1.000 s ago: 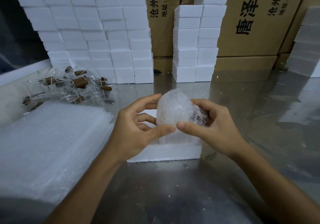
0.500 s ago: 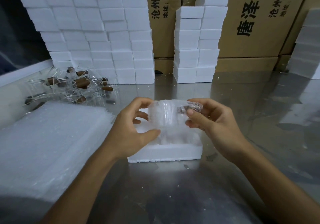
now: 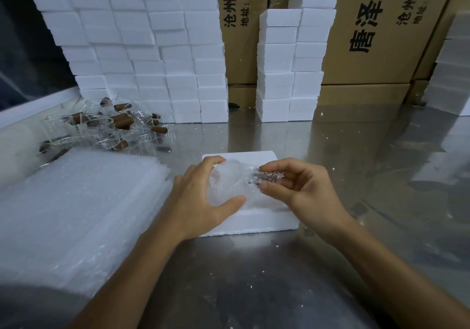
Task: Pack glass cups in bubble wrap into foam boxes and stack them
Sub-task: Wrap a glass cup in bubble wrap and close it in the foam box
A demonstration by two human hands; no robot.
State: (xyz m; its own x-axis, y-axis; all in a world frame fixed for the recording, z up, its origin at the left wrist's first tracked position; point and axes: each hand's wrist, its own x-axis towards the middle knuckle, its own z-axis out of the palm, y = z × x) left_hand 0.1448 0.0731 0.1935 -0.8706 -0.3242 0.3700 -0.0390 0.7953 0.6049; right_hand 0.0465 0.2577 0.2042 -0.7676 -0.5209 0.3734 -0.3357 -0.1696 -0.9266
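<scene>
A glass cup wrapped in bubble wrap (image 3: pixel 230 186) lies low in the open white foam box (image 3: pixel 267 223) at the table's middle. My left hand (image 3: pixel 201 201) curls round the bundle's left side, thumb on its near edge. My right hand (image 3: pixel 302 191) pinches the bundle's right end, where a brown handle shows through the wrap. A heap of bare glass cups with brown wooden handles (image 3: pixel 114 127) lies at the back left. A thick pile of bubble wrap sheets (image 3: pixel 76 209) sits to the left of the box.
Stacked white foam boxes form a wall (image 3: pixel 142 48) at the back left, and two shorter columns (image 3: pixel 290 66) stand at the back middle. Brown cartons (image 3: pixel 376 31) line the rear. More foam boxes (image 3: pixel 452 64) stand at the far right. The metal table (image 3: pixel 279 285) carries foam crumbs.
Both hands have lowered the wrapped cup from above the foam box down into it, and the bundle has turned to lie on its side.
</scene>
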